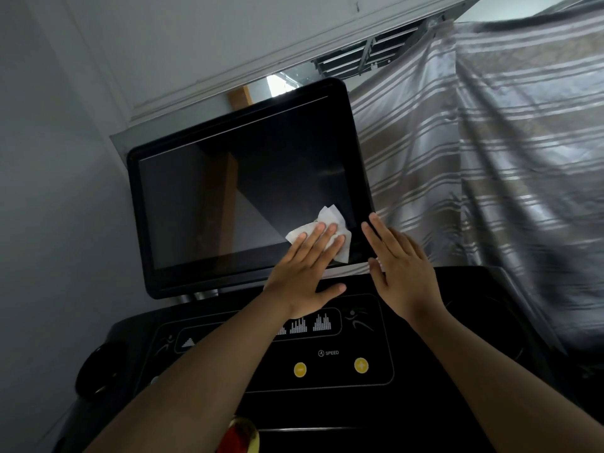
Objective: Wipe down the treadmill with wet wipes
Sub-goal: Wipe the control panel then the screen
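The treadmill's black screen [228, 197] stands tilted above the dark console [330, 351]. A crumpled white wet wipe [330, 220] lies on the screen's lower right corner. My left hand [307, 269] presses the wipe flat against the glass with straight fingers. My right hand [400, 266] rests with straight fingers against the screen's right frame edge, thumb toward the bottom corner.
The console carries two yellow speed buttons [361, 365] and printed program icons. A striped grey curtain [490, 152] hangs right of the screen. A white wall [58, 158] is at the left. A red and yellow object [240, 436] shows at the bottom edge.
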